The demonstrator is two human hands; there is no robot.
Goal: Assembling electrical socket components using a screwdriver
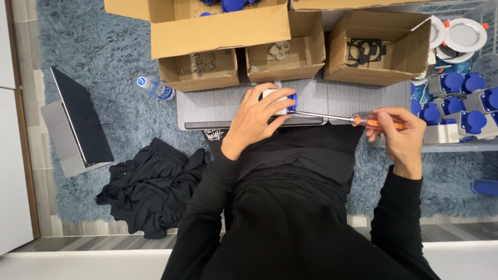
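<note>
White-and-blue socket unit [277, 101] clasped from above by left hand [254, 122]; judged light, rigid, smooth plastic. Orange-handled screwdriver [353, 120] pinched by right hand [399, 135] fingertips, tip at unit's side.

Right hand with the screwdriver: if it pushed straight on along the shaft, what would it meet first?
The right hand aims the screwdriver leftward. Its tip sits at the white and blue socket part gripped by the left hand, so that part comes first. Whether the tip already touches it is unclear.
</note>
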